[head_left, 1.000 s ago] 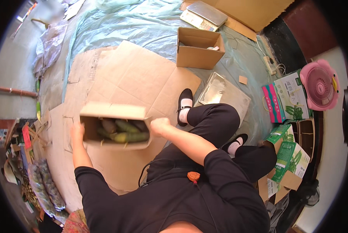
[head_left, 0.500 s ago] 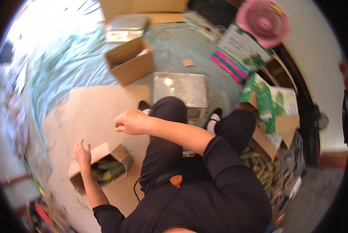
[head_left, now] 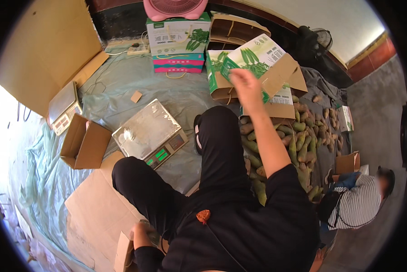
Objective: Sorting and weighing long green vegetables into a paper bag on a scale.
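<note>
My right hand (head_left: 246, 86) is stretched out over the green side of a printed white-and-green carton (head_left: 256, 56). Its fingers are blurred, and whether they touch the carton I cannot tell. Low down by my left thigh, my left hand (head_left: 140, 230) is curled around what looks like a green radish (head_left: 153, 234), largely hidden by the hand and wrist. Just below that hand is a brown cardboard box (head_left: 123, 252), of which a raised flap and part of the rim show. A heap of green and brownish radishes (head_left: 302, 147) lies right of my right leg.
A digital scale (head_left: 147, 133) with a lit display stands ahead of my left knee. Left of it are an open cardboard box (head_left: 85, 140) and another scale (head_left: 63, 108). A pink fan (head_left: 176, 7) sits on stacked cartons (head_left: 178, 38). Another person (head_left: 357, 201) is at the right.
My view has swung to the right. The right hand has gone from above my lap out to the cartons. My left hand, spread over the box before, is now curled beside my thigh.
</note>
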`<action>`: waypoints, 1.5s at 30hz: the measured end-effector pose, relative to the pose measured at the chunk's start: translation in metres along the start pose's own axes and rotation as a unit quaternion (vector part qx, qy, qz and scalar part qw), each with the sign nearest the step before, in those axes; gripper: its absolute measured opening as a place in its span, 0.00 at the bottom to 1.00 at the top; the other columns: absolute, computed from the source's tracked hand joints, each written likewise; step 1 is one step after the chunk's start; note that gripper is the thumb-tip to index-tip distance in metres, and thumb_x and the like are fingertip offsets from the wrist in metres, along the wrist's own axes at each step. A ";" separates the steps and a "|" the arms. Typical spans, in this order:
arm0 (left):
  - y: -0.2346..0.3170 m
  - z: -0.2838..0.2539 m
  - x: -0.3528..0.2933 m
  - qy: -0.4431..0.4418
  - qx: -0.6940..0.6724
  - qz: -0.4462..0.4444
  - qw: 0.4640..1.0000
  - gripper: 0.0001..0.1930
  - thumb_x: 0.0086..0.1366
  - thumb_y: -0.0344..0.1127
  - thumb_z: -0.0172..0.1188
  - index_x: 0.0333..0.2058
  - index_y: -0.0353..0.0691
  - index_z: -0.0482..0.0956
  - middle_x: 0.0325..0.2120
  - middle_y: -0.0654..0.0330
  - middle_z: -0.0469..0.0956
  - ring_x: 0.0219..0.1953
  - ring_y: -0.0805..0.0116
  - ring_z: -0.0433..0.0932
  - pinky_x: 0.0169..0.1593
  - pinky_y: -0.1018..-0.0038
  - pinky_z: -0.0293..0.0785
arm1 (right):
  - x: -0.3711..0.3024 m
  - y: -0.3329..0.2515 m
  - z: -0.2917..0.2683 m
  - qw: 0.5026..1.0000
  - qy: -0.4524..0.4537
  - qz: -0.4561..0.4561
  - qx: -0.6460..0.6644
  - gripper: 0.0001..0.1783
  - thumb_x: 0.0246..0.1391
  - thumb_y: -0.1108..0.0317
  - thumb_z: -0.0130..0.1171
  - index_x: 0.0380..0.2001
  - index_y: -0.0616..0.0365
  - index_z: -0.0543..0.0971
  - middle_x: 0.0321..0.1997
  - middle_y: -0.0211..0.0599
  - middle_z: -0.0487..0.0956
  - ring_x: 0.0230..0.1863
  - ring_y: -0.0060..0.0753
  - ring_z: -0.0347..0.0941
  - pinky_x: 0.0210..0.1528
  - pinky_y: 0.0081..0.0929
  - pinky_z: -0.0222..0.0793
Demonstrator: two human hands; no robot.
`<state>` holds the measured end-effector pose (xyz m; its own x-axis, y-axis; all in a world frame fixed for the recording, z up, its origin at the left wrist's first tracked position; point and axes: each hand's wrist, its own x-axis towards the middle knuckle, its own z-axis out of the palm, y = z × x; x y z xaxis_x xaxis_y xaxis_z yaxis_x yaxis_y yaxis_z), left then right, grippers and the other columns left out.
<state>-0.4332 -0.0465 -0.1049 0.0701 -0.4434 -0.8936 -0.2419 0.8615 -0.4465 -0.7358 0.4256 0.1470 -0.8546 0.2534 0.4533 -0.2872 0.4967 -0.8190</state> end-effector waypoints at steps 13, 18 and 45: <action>0.005 0.154 0.129 0.236 -0.045 -0.033 0.970 0.20 0.58 0.36 0.55 0.50 0.40 0.73 0.51 0.52 0.73 0.52 0.53 0.73 0.46 0.52 0.74 | -0.006 0.184 -0.164 0.864 0.284 0.386 0.153 0.35 0.51 0.49 0.62 0.56 0.55 0.64 0.52 0.35 0.68 0.50 0.33 0.67 0.41 0.34 0.66; 0.007 0.151 0.113 0.253 -0.102 0.032 0.962 0.19 0.58 0.35 0.55 0.49 0.40 0.74 0.49 0.52 0.74 0.50 0.52 0.74 0.46 0.53 0.74 | 0.023 0.184 -0.134 0.823 0.258 0.414 0.291 0.32 0.51 0.50 0.62 0.54 0.55 0.67 0.48 0.34 0.72 0.47 0.38 0.70 0.41 0.36 0.68; -0.062 -0.109 -0.163 0.638 -0.534 0.333 0.444 0.11 0.64 0.26 0.52 0.44 0.33 0.77 0.38 0.57 0.79 0.42 0.70 0.75 0.47 0.73 0.70 | 0.078 0.055 -0.031 0.936 -0.050 0.205 0.282 0.18 0.51 0.73 0.58 0.47 0.66 0.74 0.40 0.35 0.79 0.38 0.30 0.76 0.42 0.27 0.71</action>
<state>-0.5356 -0.0546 0.0735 -0.8016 -0.5442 0.2477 -0.1660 0.6005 0.7822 -0.8046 0.4981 0.1483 -0.9713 0.2327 0.0489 -0.0854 -0.1492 -0.9851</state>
